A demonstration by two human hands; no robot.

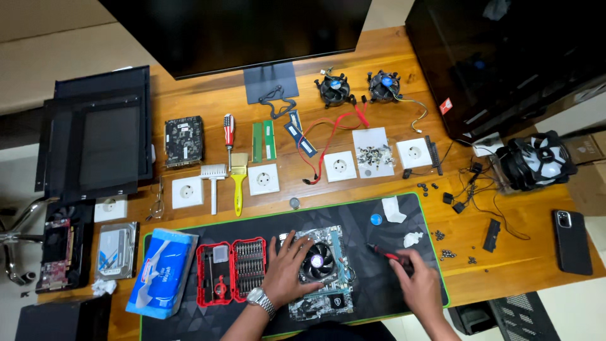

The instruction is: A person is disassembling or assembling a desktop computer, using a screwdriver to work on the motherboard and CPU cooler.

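At lower centre of the frame, a person's left hand [289, 265] lies spread open on a motherboard [323, 273], steadying it on the dark desk mat [372, 278], while the right hand [416, 278], lower right, is closed around a red-handled screwdriver [386, 254] angled toward the board.

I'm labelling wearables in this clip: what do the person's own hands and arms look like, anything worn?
Both forearms are bare, no sleeves or gloves showing. The left hand has a silver metal-band wristwatch at the wrist. The right hand shows no watch; rings are too small to tell.
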